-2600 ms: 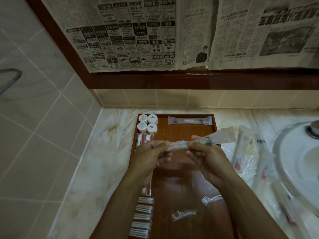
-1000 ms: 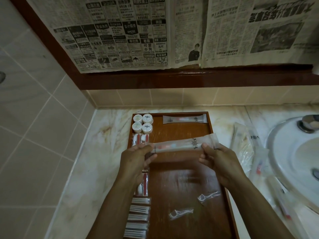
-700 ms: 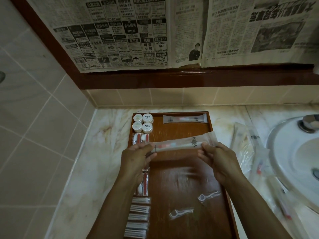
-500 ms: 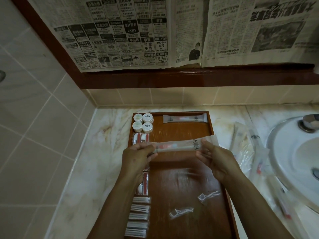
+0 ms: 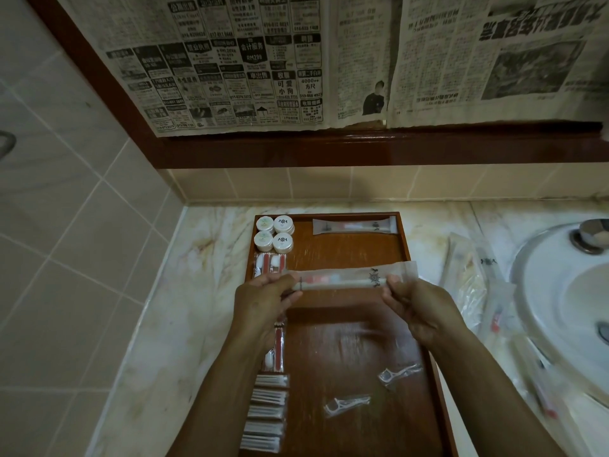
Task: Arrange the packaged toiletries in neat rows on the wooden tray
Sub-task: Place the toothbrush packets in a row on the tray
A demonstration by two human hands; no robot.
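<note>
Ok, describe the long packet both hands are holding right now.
The long packet is a translucent plastic sleeve with a dark emblem near its right end and a white stick with a reddish part inside. It is held roughly level above the wooden tray, the left hand pinching its left end, the right hand its right.

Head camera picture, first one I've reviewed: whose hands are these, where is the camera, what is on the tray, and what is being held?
The camera sits on a person's head, looking down at their own bare hands; no robot. The left hand and right hand each pinch one end of a long packaged toothbrush, held level above the wooden tray. On the tray: four small round jars, another packaged toothbrush, a column of small packets along the left edge, and two wrapped floss picks. More packets lie beside the sink.
</note>
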